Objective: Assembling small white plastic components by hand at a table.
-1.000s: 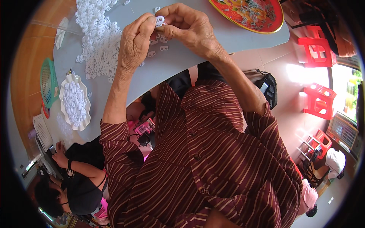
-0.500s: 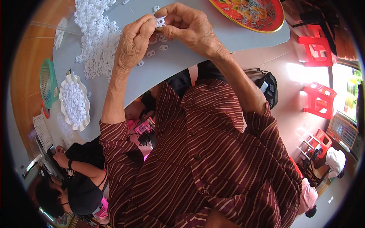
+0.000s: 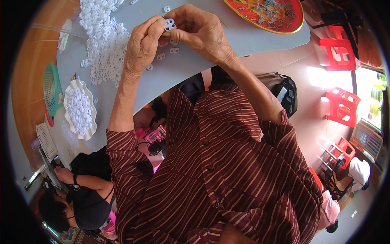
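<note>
A small white plastic piece with holes (image 3: 170,25) is gripped between my two hands above the grey table (image 3: 203,57). My left hand (image 3: 143,44) is closed, its thumb and fingertips pinching the piece's left side. On the other side, the thumb and curled fingers of my right hand (image 3: 206,35) hold it too. Whether something smaller is between the fingertips is hidden. Just below the hands lie several loose white pieces (image 3: 174,50). A large heap of similar white pieces (image 3: 107,51) spreads to the left of my left hand.
A red patterned tray (image 3: 262,27) of small grey metal pieces stands at the far right. At left are a scalloped white dish (image 3: 94,129) filled with white pieces and a green basket (image 3: 50,87). Another person (image 3: 91,203) sits lower left. Red stools (image 3: 341,106) stand on the right.
The white piece has turned in my fingers, so its holes show more plainly. My right hand has shifted slightly left and down. My left hand has barely moved.
</note>
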`<state>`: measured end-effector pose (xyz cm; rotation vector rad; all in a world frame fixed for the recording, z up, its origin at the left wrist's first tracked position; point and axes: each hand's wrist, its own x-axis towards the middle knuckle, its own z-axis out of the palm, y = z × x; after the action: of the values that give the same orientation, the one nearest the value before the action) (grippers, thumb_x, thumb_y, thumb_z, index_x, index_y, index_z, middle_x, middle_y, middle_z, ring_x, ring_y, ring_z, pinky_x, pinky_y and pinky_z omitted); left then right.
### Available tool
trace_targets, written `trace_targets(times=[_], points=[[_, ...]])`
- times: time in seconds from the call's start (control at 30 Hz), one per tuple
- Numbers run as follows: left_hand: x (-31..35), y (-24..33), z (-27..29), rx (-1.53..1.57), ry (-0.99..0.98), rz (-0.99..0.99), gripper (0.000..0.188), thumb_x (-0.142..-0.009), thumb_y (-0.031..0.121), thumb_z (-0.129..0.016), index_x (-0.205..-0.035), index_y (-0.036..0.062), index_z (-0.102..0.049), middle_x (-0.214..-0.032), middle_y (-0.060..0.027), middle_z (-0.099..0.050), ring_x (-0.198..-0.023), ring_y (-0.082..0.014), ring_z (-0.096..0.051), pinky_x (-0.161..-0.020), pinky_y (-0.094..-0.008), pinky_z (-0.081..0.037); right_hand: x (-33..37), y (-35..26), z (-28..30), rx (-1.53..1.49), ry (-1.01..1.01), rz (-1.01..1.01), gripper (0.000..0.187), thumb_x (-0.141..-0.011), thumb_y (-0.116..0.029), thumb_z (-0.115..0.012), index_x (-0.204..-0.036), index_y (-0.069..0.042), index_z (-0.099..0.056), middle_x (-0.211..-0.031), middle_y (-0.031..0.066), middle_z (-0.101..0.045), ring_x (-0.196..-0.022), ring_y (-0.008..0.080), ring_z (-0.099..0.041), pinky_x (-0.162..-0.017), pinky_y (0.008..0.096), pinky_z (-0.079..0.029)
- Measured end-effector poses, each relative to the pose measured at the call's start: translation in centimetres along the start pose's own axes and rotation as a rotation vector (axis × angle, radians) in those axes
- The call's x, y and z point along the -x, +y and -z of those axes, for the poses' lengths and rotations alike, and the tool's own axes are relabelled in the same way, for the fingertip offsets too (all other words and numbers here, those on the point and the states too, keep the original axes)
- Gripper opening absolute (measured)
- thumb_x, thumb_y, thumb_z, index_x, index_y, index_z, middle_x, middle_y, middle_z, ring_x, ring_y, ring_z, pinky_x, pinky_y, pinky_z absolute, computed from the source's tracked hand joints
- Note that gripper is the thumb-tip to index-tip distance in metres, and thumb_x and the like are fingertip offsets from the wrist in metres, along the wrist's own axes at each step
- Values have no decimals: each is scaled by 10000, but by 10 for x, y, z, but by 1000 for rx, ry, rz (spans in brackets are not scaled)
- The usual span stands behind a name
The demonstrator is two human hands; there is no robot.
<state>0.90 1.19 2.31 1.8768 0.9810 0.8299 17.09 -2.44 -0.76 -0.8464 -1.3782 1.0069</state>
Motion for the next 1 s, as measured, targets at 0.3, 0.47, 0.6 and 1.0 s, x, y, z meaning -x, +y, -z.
trace_targets(times=[0.3, 0.47, 0.6, 1.0], points=[[4, -3, -3, 108, -33, 93, 348, -928, 309, -435, -829, -6, -545, -661, -8, -492, -627, -100, -444, -594, -269, -399, 1, -3, 0, 126, 14, 62, 211, -793, -120, -717, -908, 3, -589, -715, 76, -662, -660, 119, -644, -610, 255, -523], [7, -4, -13, 137, 59, 67, 352, -923, 315, -436, -858, -3, -572, -688, -7, -524, -651, -93, -464, -614, -250, -406, 1, -2, 0, 231, 32, 112, 209, -806, -148, -706, -874, -1, -573, -667, 88, -644, -624, 135, -641, -563, 263, -507], [6, -10, -11, 127, 32, 25, 352, -923, 309, -433, -869, -5, -582, -700, -5, -538, -661, -92, -472, -619, -248, -410, 2, -10, 2, 258, 14, 135, 206, -810, -152, -703, -858, -5, -567, -655, 85, -641, -612, 141, -641, -551, 266, -504], [10, -5, -11, 332, -62, 153, 363, -927, 317, -406, -813, 6, -558, -688, -35, -550, -640, -114, -499, -622, -260, -409, 4, -9, 3, 319, 15, 249, 189, -793, -131, -714, -820, -6, -575, -645, 78, -648, -590, 148, -646, -544, 262, -510]])
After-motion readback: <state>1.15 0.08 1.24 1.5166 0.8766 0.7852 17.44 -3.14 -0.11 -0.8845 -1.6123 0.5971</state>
